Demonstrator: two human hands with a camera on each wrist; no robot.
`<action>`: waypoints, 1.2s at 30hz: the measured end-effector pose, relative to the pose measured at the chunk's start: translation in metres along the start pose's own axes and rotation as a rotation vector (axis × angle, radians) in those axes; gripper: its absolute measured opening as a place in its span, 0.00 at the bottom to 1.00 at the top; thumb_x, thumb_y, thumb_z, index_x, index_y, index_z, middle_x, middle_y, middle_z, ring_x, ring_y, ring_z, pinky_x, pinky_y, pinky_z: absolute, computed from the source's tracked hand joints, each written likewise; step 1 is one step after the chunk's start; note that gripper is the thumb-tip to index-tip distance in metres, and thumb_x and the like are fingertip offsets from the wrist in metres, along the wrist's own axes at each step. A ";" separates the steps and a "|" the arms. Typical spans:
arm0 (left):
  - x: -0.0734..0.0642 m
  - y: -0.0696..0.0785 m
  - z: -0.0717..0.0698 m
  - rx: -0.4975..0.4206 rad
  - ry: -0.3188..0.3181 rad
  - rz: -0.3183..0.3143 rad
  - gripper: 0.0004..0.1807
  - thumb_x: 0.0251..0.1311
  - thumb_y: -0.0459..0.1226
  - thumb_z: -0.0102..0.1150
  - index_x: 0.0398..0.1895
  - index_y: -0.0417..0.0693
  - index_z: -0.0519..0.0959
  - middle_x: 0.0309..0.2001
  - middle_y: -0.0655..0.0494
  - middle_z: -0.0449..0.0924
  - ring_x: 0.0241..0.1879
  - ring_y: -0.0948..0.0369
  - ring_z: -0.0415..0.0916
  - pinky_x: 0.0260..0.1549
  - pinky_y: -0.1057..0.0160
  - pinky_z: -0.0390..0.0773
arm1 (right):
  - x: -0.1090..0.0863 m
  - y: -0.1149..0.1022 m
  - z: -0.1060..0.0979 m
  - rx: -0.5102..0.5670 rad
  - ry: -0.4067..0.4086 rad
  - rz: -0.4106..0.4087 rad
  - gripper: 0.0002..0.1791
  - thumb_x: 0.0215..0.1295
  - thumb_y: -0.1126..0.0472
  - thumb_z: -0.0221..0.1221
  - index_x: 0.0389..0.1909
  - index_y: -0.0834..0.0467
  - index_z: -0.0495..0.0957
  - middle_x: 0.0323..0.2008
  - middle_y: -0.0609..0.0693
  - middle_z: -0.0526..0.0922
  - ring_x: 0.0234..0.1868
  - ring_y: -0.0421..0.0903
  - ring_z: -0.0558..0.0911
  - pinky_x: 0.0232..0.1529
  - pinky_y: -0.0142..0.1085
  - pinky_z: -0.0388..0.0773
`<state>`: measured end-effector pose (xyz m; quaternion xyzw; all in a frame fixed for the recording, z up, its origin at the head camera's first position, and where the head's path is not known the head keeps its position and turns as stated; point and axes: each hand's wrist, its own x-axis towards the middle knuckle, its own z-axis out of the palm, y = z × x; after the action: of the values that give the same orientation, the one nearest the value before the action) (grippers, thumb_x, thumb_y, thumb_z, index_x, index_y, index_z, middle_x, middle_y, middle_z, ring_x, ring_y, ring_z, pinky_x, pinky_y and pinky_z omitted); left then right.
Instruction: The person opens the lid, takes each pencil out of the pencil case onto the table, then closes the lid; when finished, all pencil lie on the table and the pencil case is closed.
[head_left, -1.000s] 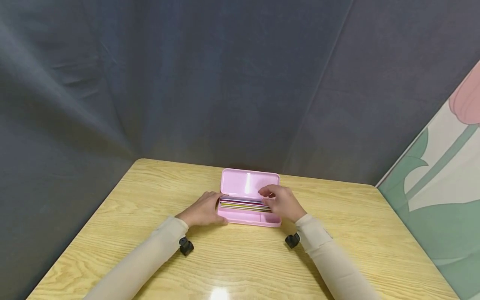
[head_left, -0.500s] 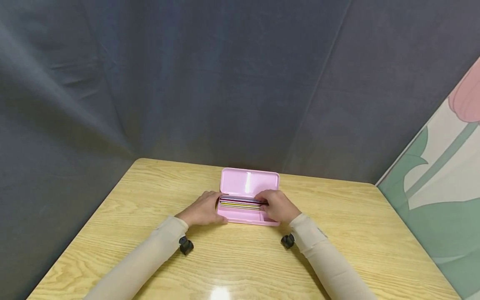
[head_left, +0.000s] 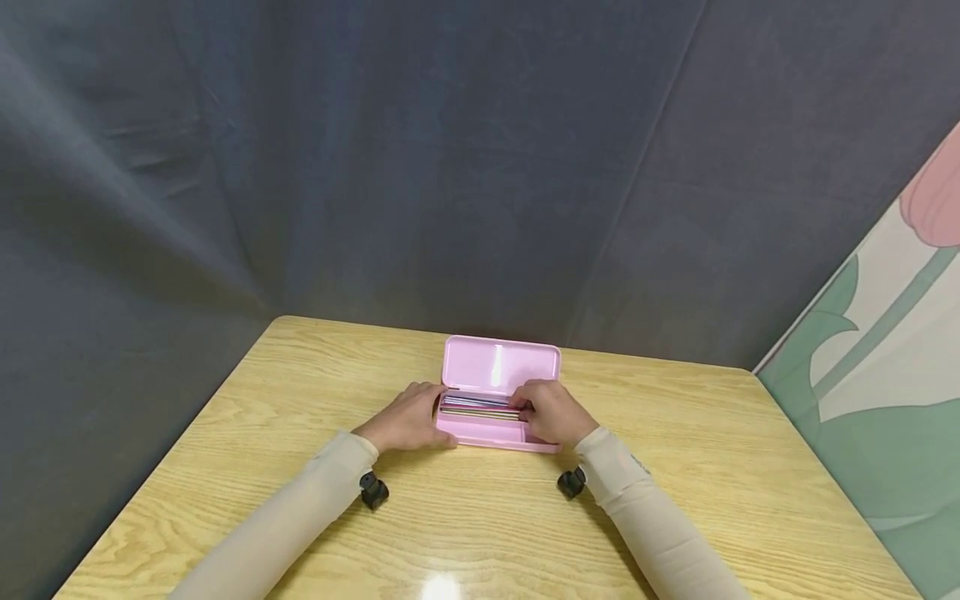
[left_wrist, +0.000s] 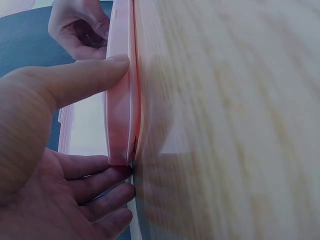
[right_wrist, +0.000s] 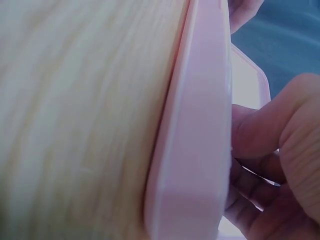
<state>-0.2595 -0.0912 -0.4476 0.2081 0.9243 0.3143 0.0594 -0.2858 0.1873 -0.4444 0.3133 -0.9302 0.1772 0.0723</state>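
Note:
A pink pencil case (head_left: 483,431) lies on the wooden table with its lid (head_left: 480,364) raised behind it. Several thin coloured pencils (head_left: 476,408) lie lengthwise in its rear part. My left hand (head_left: 408,417) grips the case's left end, thumb on the front wall and fingers around the short side, as the left wrist view (left_wrist: 65,110) confirms for the case wall (left_wrist: 119,120). My right hand (head_left: 557,412) reaches into the right part, its curled thumb and fingers at the pencils' right ends. In the right wrist view the front wall (right_wrist: 195,120) hides those fingertips.
The wooden table (head_left: 480,517) extends around the case. A dark curtain (head_left: 480,167) hangs behind the table and along the left. At the right is a cloth with a printed tulip (head_left: 933,192). Black wrist cameras sit under both cuffs.
My right hand has come down and left from above the case onto the pencils' right ends. The pencils have shifted, and their visible colours are arranged differently. My left hand has stayed in place.

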 end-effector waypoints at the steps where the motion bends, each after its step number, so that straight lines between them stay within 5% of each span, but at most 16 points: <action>1: 0.000 0.000 0.000 -0.002 0.005 0.004 0.48 0.46 0.50 0.79 0.70 0.44 0.70 0.65 0.47 0.76 0.65 0.50 0.68 0.69 0.47 0.67 | 0.000 0.000 0.000 -0.009 0.013 -0.011 0.09 0.55 0.72 0.68 0.34 0.55 0.88 0.32 0.46 0.87 0.31 0.37 0.80 0.40 0.35 0.84; 9: 0.000 0.002 0.000 -0.003 0.010 0.000 0.48 0.45 0.50 0.79 0.70 0.43 0.70 0.65 0.47 0.76 0.65 0.50 0.69 0.68 0.47 0.69 | -0.005 0.002 -0.008 -0.037 0.074 -0.042 0.10 0.53 0.72 0.67 0.31 0.54 0.87 0.28 0.44 0.85 0.29 0.36 0.78 0.35 0.32 0.81; 16: 0.001 0.000 0.000 0.007 0.008 -0.002 0.49 0.45 0.51 0.78 0.71 0.43 0.69 0.66 0.47 0.75 0.66 0.50 0.68 0.69 0.48 0.69 | -0.017 0.000 -0.036 0.032 0.150 -0.005 0.09 0.56 0.70 0.67 0.34 0.54 0.87 0.28 0.43 0.84 0.29 0.35 0.76 0.32 0.29 0.77; 28: -0.001 -0.003 0.000 -0.007 0.010 -0.008 0.49 0.45 0.50 0.79 0.71 0.45 0.70 0.65 0.49 0.76 0.66 0.50 0.68 0.68 0.48 0.69 | -0.043 0.006 -0.073 0.251 0.233 0.230 0.10 0.62 0.69 0.65 0.45 0.61 0.84 0.30 0.51 0.86 0.29 0.42 0.83 0.27 0.30 0.80; 36: -0.003 -0.002 -0.002 -0.016 0.004 -0.019 0.49 0.46 0.50 0.78 0.72 0.45 0.69 0.66 0.48 0.75 0.67 0.50 0.67 0.69 0.47 0.68 | -0.061 0.023 -0.080 0.228 0.250 0.376 0.12 0.64 0.66 0.64 0.49 0.60 0.83 0.32 0.52 0.86 0.32 0.42 0.84 0.30 0.30 0.78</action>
<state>-0.2580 -0.0947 -0.4474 0.1980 0.9239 0.3214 0.0621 -0.2496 0.2684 -0.3915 0.1165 -0.9300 0.3285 0.1169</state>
